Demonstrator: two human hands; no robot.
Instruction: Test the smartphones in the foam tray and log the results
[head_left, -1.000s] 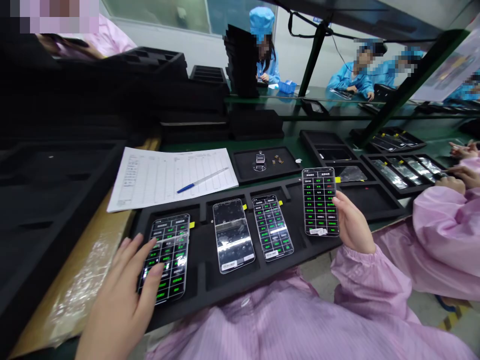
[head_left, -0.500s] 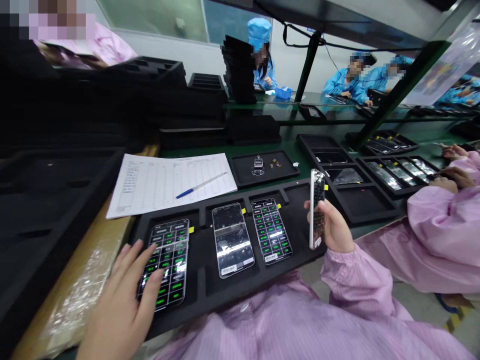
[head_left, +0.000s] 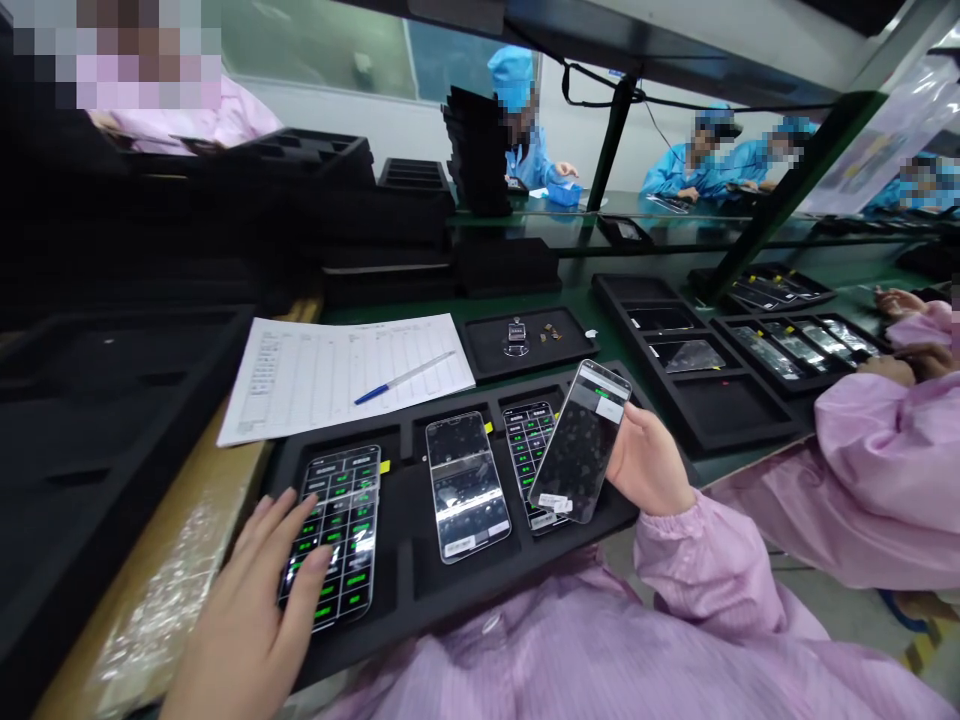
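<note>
My left hand (head_left: 251, 590) lies with fingers spread over the left edge of a smartphone (head_left: 341, 530), whose screen shows a grid of green labels. That phone rests in the leftmost slot of a black foam tray (head_left: 405, 585). My right hand (head_left: 652, 460) grips another smartphone (head_left: 579, 445) by its right edge, tilted, its screen mostly dark with a pale box near the top. It partly covers a third phone (head_left: 525, 440) with a green grid. Between them, a dark-screened phone (head_left: 466, 490) with light reflections lies in its slot.
Behind the tray lie a printed form (head_left: 300, 370) with a blue pen (head_left: 375, 390), and a small tray (head_left: 480, 355) holding a counter and small parts. More trays of phones (head_left: 772, 345) stand to the right, beside a co-worker's pink sleeve (head_left: 870, 430). Black trays (head_left: 150, 390) crowd the left.
The phone in my right hand has turned from edge-on to face me and moved left, over the third phone. My left hand has stayed almost in place.
</note>
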